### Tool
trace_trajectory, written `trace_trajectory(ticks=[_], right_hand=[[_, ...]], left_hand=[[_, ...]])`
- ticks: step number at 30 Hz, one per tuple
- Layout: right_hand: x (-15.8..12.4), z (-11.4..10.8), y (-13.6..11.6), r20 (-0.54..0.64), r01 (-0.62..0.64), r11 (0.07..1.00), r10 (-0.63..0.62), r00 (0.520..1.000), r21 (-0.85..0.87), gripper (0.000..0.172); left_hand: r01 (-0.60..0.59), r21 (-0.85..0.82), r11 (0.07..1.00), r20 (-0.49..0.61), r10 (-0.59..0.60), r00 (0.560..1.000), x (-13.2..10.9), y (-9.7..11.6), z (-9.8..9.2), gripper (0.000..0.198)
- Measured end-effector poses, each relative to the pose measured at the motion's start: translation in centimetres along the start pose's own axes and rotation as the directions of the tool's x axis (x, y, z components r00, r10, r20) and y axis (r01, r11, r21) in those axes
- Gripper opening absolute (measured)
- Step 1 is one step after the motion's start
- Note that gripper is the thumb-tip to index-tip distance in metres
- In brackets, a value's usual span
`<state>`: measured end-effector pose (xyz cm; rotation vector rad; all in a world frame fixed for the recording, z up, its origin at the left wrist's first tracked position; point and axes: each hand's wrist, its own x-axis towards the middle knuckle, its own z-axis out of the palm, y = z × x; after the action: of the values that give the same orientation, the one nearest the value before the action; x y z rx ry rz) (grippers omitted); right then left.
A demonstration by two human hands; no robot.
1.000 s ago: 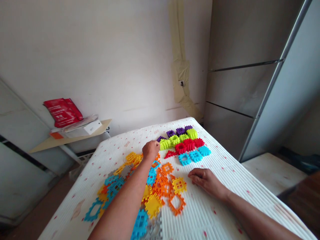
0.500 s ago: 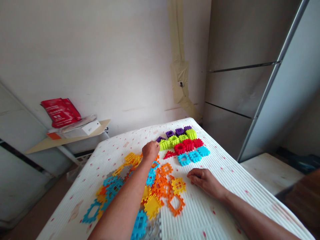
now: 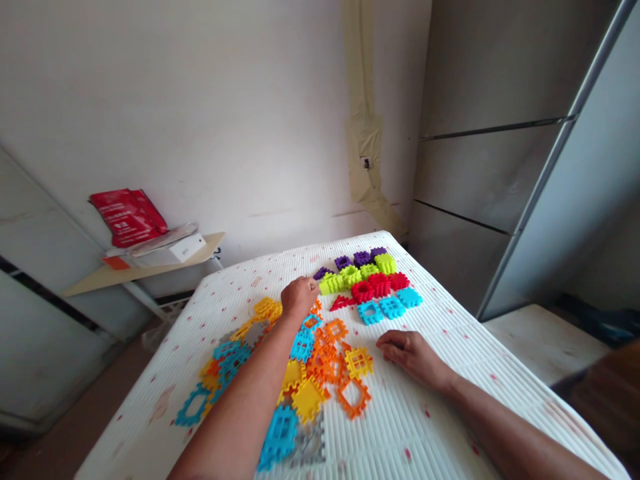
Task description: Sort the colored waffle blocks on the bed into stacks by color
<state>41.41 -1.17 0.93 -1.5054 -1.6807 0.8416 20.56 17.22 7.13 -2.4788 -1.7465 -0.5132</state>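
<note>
My left hand (image 3: 300, 295) reaches over the loose pieces, its fingers closed beside the left end of the lime-green notched plastic building pieces (image 3: 331, 283). Whatever its fingers may hold is hidden. My right hand (image 3: 414, 359) rests on the table with its fingers curled together and nothing visible in them. Left of it lies a yellow window-shaped piece (image 3: 359, 362). Rows of purple pieces (image 3: 361, 259), red pieces (image 3: 380, 285) and light-blue pieces (image 3: 391, 307) stand at the far right. Orange pieces (image 3: 325, 363) lie in a mixed pile around my left forearm.
The table has a white ribbed cover (image 3: 380, 433) with red spots. More blue pieces (image 3: 279, 437) and a grey piece (image 3: 311, 443) lie near the front. A small shelf (image 3: 90, 283) at the left bears red packets (image 3: 127, 219) and a white box (image 3: 186, 248). A grey cabinet (image 3: 465, 173) stands at the right.
The view has shifted slightly, so the table's contents appear a little to the right and higher. Both hands stay in nearly the same places, and the pieces look unmoved.
</note>
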Motion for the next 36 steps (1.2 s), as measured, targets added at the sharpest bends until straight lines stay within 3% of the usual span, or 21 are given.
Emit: trace_trajectory(ticks=[5, 10, 13, 18, 22, 27, 31, 36], right_hand=[[-0.1, -0.1, 0.1, -0.005, 0.026, 0.995, -0.027, 1.0, -0.091, 0.031], [-0.1, 0.0, -0.1, -0.009, 0.016, 0.993, -0.017, 1.0, -0.115, 0.033], [0.0, 0.2, -0.1, -0.03, 0.013, 0.99, -0.017, 0.999, -0.139, 0.034], [0.2, 0.6, 0.0, -0.034, 0.028, 0.983, -0.034, 0.999, -0.183, 0.034], [0.2, 0.7, -0.4, -0.041, 0.027, 0.981, -0.035, 0.999, -0.193, 0.036], [0.1, 0.8, -0.5, -0.058, 0.032, 0.981, -0.043, 0.997, -0.191, 0.034], [0.1, 0.9, -0.5, -0.055, 0.041, 0.983, -0.051, 0.997, -0.178, 0.033], [-0.1, 0.8, -0.8, -0.048, 0.051, 0.985, -0.06, 0.997, -0.167, 0.032]], left_hand=[[-0.042, -0.067, 0.997, 0.013, 0.043, 0.999, -5.1, -2.0, -2.8, 0.021], [-0.281, -0.298, 0.912, 0.017, 0.3, 0.954, -15.3, -5.6, -5.0, 0.019], [-0.356, -0.322, 0.877, 0.045, 0.39, 0.92, -21.6, -7.4, -6.1, 0.016], [-0.311, -0.272, 0.911, 0.097, 0.348, 0.933, -28.2, -8.5, -6.7, 0.014], [-0.267, -0.224, 0.937, 0.002, 0.275, 0.962, -30.0, -8.6, -5.3, 0.018], [-0.187, -0.226, 0.956, -0.122, 0.163, 0.979, -30.6, -9.3, -3.3, 0.022], [-0.119, -0.231, 0.966, -0.052, 0.11, 0.993, -30.7, -9.8, -3.2, 0.005], [-0.169, -0.295, 0.94, -0.056, 0.159, 0.986, -30.6, -10.5, -3.3, 0.008]])
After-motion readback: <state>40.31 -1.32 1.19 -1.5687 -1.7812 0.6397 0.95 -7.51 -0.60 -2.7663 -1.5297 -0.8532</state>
